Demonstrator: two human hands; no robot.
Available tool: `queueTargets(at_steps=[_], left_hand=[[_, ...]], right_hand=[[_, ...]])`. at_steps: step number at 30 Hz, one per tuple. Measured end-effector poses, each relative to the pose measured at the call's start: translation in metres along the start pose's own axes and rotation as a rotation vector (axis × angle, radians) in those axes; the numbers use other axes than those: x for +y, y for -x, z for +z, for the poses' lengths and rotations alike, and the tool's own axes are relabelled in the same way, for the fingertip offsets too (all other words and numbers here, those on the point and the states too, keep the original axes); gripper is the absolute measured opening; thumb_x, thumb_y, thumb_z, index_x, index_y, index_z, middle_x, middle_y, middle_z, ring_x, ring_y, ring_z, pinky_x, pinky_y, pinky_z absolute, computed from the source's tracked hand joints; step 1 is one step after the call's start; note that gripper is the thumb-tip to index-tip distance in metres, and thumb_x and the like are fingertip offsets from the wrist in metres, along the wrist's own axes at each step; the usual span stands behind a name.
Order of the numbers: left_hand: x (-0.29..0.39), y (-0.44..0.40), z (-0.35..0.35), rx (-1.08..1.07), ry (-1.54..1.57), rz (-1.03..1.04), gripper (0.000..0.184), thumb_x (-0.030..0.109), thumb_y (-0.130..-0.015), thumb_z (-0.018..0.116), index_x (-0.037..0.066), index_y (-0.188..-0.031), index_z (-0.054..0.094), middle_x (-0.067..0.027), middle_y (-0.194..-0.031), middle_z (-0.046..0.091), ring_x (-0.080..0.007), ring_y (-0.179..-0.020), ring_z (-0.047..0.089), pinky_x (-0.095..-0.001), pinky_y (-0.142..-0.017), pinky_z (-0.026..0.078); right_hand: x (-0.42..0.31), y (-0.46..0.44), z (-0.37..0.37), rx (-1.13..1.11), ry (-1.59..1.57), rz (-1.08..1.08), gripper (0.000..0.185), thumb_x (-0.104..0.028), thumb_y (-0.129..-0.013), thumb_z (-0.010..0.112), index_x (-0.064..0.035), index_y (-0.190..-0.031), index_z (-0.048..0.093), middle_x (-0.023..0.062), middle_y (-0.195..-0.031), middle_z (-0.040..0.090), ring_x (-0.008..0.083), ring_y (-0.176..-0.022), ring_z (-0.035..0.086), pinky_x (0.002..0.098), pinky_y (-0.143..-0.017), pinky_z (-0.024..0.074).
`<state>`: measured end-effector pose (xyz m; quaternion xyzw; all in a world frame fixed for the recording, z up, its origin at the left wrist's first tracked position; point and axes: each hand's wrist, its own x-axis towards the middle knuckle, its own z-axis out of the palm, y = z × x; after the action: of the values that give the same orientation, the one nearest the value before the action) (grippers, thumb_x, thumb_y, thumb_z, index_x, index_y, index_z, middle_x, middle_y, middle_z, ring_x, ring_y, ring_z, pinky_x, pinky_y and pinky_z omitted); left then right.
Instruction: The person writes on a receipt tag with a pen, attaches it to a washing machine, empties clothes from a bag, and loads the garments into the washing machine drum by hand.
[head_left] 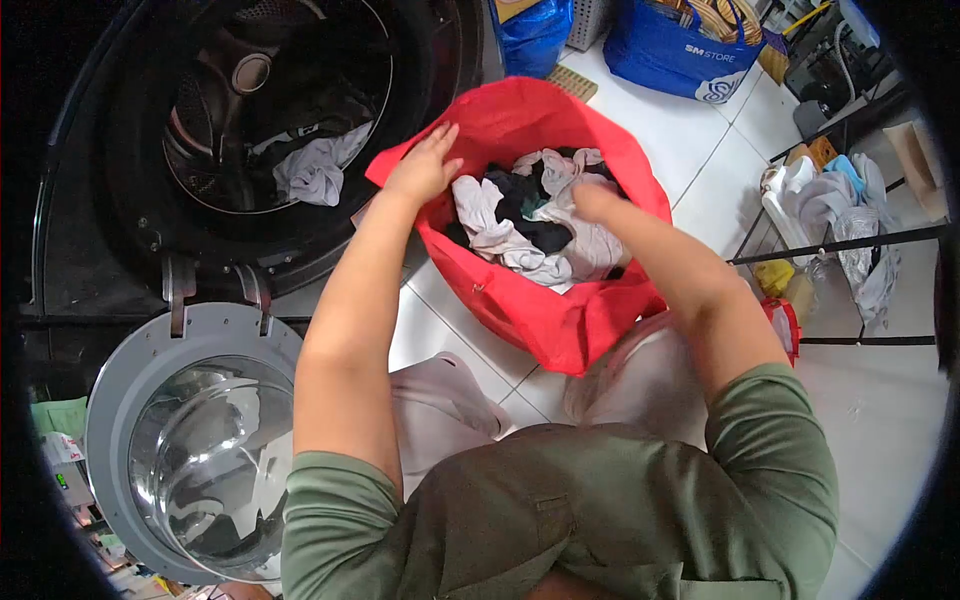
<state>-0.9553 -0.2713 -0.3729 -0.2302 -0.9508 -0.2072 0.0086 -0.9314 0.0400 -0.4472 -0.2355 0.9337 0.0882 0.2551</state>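
Observation:
A large red bag (560, 345) stands with its mouth wide, holding white, grey and black clothes (485, 220). My left hand (425, 168) rests on the bag's left rim with its fingers spread. Inside the bag, my right hand (597, 203) is closed on a light grey cloth (592, 248) near the right side of the pile; its fingertips are partly hidden. To the left is a front-loading washing machine (90, 230), its drum holding a light garment (318, 170) and dark ones behind it.
The machine's round glass door (115, 430) hangs wide at the lower left. Behind the red bag are a blue store bag (665, 55) and another blue bag (537, 40). At the right, a rack (850, 243) holds plastic bags and small items. White tiles (690, 140) cover the floor.

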Motion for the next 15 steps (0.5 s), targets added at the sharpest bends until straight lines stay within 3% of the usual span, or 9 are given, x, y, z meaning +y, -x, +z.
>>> queueTargets(at_steps=[1,3,4,6,8,10,11,13,15], left_hand=[[0.004,-0.001,0.001,-0.021,-0.024,-0.023,0.064,0.029,-0.085,0.062,0.018,-0.143,0.037,-0.0166,-0.152,0.024,-0.0381,-0.136,0.031,-0.0414,-0.11,0.032],[0.028,-0.004,-0.001,-0.05,-0.081,-0.081,0.068,0.027,-0.086,0.063,0.023,-0.146,0.031,-0.0198,-0.154,0.016,-0.0414,-0.136,0.029,-0.043,-0.11,0.03],[0.04,-0.003,-0.003,-0.051,-0.077,-0.101,0.068,0.027,-0.086,0.063,0.025,-0.146,0.031,-0.0189,-0.155,0.012,-0.0474,-0.136,0.025,-0.0433,-0.111,0.028],[0.055,0.002,-0.007,0.015,-0.023,-0.056,0.063,0.03,-0.086,0.063,0.025,-0.144,0.037,-0.0181,-0.155,0.012,-0.049,-0.137,0.019,-0.0452,-0.112,0.026],[0.06,0.014,-0.017,0.045,-0.044,-0.032,0.058,0.032,-0.087,0.063,0.024,-0.141,0.043,-0.0182,-0.155,0.012,-0.0488,-0.138,0.016,-0.0467,-0.112,0.025],[0.055,0.024,-0.027,0.092,0.013,-0.055,0.056,0.039,-0.084,0.065,0.019,-0.135,0.051,-0.0159,-0.156,0.014,-0.0506,-0.138,0.013,-0.0512,-0.112,0.023],[0.057,0.027,-0.035,0.065,0.117,-0.125,0.058,0.041,-0.084,0.065,0.016,-0.134,0.051,-0.0185,-0.155,0.014,-0.0485,-0.139,0.014,-0.0493,-0.112,0.023],[0.074,0.03,-0.055,-0.021,0.426,-0.204,0.074,0.044,-0.082,0.069,0.008,-0.14,0.042,-0.024,-0.153,0.016,-0.0395,-0.142,0.017,-0.0438,-0.112,0.023],[0.11,0.031,-0.066,-0.081,0.82,-0.117,0.083,0.043,-0.08,0.072,0.008,-0.144,0.033,-0.0238,-0.153,0.018,-0.0354,-0.142,0.018,-0.0419,-0.112,0.023]], right_hand=[[0.007,-0.018,0.052,0.019,-0.176,0.007,0.065,-0.029,-0.067,0.079,0.0041,-0.117,0.054,0.0233,-0.11,0.063,0.0349,-0.099,0.063,0.0431,-0.087,0.0505],[0.002,-0.005,0.079,-0.114,-0.362,0.074,0.084,-0.027,-0.066,0.081,0.0042,-0.131,0.038,0.0299,-0.116,0.057,0.0369,-0.105,0.06,0.0423,-0.089,0.0493],[0.001,0.007,0.082,0.0,-0.352,0.047,0.063,-0.025,-0.068,0.077,0.0034,-0.12,0.054,0.0258,-0.103,0.064,0.036,-0.097,0.064,0.0427,-0.085,0.0511],[0.0,-0.029,0.096,-0.114,-0.109,-0.123,0.022,-0.015,-0.067,0.073,0.0019,-0.081,0.07,0.0214,-0.083,0.068,0.0314,-0.08,0.068,0.0429,-0.075,0.0537],[0.0,-0.024,0.058,-0.036,0.01,-0.182,0.016,-0.01,-0.067,0.066,0.0032,-0.076,0.07,0.02,-0.079,0.068,0.0323,-0.075,0.068,0.0434,-0.071,0.0539],[0.018,-0.002,-0.018,0.133,-0.217,-0.178,0.02,-0.017,-0.064,0.069,-0.0013,-0.077,0.069,0.0172,-0.073,0.066,0.0325,-0.07,0.065,0.0424,-0.067,0.0517],[0.027,0.038,-0.071,0.39,-0.266,-0.251,0.018,-0.015,-0.068,0.068,-0.0025,-0.081,0.069,0.0171,-0.077,0.067,0.0317,-0.071,0.064,0.0412,-0.067,0.0503],[0.018,0.14,-0.168,0.515,-0.549,-0.204,0.017,-0.014,-0.073,0.07,-0.0028,-0.087,0.068,0.0144,-0.078,0.066,0.0247,-0.072,0.062,0.0373,-0.068,0.049],[0.004,0.188,-0.204,0.866,-0.755,-0.265,0.012,-0.01,-0.08,0.068,-0.0021,-0.088,0.064,0.005,-0.075,0.061,0.0115,-0.069,0.056,0.0276,-0.066,0.0461]])
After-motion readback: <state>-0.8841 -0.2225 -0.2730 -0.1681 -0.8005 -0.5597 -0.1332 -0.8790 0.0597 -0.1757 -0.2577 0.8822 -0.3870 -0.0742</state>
